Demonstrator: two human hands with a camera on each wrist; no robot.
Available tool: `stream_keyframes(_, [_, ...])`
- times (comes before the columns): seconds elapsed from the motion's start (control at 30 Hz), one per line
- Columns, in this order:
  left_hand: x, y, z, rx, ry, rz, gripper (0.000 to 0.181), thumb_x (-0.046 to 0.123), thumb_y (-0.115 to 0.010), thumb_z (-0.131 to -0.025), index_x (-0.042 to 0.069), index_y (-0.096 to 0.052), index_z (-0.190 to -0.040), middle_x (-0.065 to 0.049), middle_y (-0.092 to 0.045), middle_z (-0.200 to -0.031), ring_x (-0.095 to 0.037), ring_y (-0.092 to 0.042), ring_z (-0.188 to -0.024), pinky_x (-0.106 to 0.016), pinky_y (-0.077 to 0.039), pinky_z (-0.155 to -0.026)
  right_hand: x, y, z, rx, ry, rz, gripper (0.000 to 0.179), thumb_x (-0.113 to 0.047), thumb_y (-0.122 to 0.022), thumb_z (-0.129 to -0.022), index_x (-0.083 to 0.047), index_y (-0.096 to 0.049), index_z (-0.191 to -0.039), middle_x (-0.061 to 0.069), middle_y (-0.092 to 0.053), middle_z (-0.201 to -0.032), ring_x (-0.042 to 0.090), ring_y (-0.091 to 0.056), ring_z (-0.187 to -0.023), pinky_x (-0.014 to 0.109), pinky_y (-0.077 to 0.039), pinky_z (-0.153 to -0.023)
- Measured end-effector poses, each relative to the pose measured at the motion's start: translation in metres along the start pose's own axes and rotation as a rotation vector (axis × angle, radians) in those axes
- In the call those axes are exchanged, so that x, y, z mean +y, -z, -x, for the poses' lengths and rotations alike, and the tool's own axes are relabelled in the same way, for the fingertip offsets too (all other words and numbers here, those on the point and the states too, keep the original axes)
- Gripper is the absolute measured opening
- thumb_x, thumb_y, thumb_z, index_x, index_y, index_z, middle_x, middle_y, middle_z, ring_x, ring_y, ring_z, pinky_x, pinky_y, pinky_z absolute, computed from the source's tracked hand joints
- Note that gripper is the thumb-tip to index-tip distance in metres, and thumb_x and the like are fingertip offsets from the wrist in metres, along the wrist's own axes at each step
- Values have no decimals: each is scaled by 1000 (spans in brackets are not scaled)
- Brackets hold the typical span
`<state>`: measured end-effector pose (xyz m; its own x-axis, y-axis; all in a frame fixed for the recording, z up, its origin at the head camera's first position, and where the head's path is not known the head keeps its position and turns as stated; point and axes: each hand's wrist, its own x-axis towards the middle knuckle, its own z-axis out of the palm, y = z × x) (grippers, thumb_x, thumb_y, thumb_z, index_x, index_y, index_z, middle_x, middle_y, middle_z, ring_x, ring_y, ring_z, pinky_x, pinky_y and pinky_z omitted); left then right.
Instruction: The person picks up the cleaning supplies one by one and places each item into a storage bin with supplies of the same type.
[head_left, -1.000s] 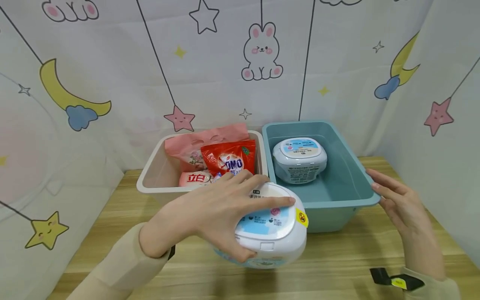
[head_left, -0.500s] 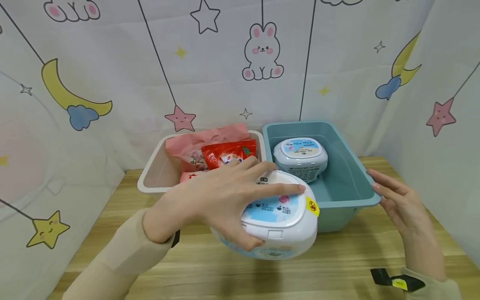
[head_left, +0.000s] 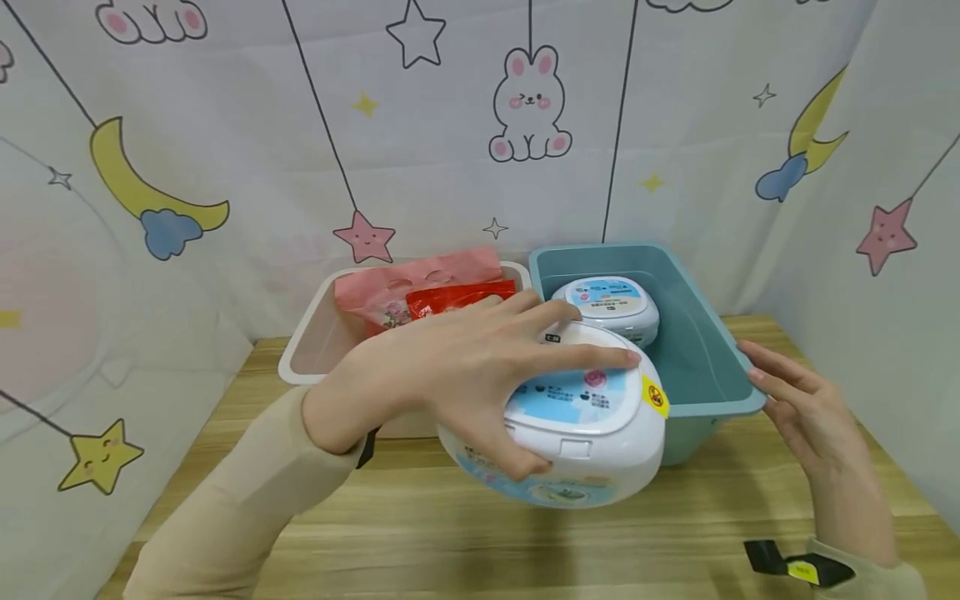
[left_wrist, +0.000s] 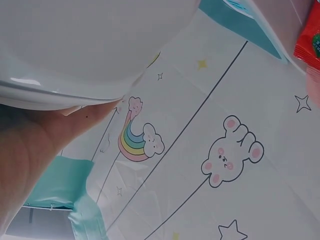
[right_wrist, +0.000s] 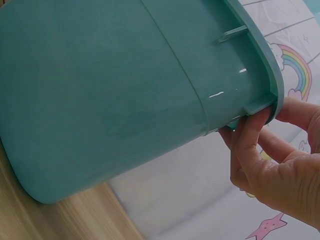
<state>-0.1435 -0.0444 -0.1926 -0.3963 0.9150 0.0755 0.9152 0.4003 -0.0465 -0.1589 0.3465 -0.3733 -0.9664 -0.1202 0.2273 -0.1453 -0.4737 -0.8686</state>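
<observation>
My left hand (head_left: pixel 480 367) grips a white plastic tub (head_left: pixel 592 417) from above, its fingers spread over the lid and its thumb on the near side. The tub has a blue printed label and a yellow sticker, and it hangs tilted above the table in front of the teal bin (head_left: pixel 705 408). In the left wrist view, the tub's smooth white side (left_wrist: pixel 90 45) fills the upper left. My right hand (head_left: pixel 813 417) pinches the bin's right front rim; the right wrist view shows fingers (right_wrist: pixel 247 137) under the rim. A second white tub (head_left: pixel 611 298) sits inside this bin, partly hidden.
Left of the teal bin stands a whitish bin (head_left: pixel 300 362) holding a pink bag (head_left: pixel 420 271) and a red bag (head_left: pixel 461 294). Both bins rest on a wooden table (head_left: pixel 420 533). A printed white curtain (head_left: pixel 435 167) hangs close behind and at the sides.
My left hand has raised the tub and carried it to the right and toward the teal bin; it now covers more of the second tub. The right hand stays on the rim.
</observation>
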Motion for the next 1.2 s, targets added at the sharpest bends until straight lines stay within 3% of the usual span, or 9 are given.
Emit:
stream_keyframes(0.47, [-6, 10, -20, -41, -26, -13, 86, 66, -60, -71, 48, -24, -147, 2, -39, -142, -13, -41, -121, -29, -42, -89, 0, 0, 0, 44, -27, 40, 39, 9, -42, -97, -7, -65, -124, -3, -68, -119, 7, -67, -100, 19, -56, -79])
stream_keyframes(0.7, [-12, 13, -31, -36, -28, -40, 88, 67, -60, -71, 47, -23, -148, 3, -41, -139, -11, -41, -114, -25, -43, -83, 0, 0, -1, 53, -33, 40, 39, 9, -43, -97, -8, -65, -123, -4, -68, -119, 7, -67, -98, 19, -56, -79])
stream_keyframes(1.0, [-18, 12, -48, -76, -19, 3, 89, 64, -61, -71, 47, -22, -149, 1, -37, -143, -12, -39, -114, -26, -41, -82, 0, 1, -1, 36, -28, 39, 39, 8, -42, -97, -7, -64, -125, -4, -68, -119, 7, -66, -99, 19, -56, -79])
stream_keyframes(1.2, [-23, 9, -57, -74, -26, -24, 88, 64, -60, -71, 46, -21, -149, 1, -39, -140, -12, -41, -111, -27, -40, -83, 1, 1, -1, 45, -26, 57, 39, 8, -42, -97, -7, -64, -125, -4, -68, -119, 7, -66, -100, 19, -56, -79])
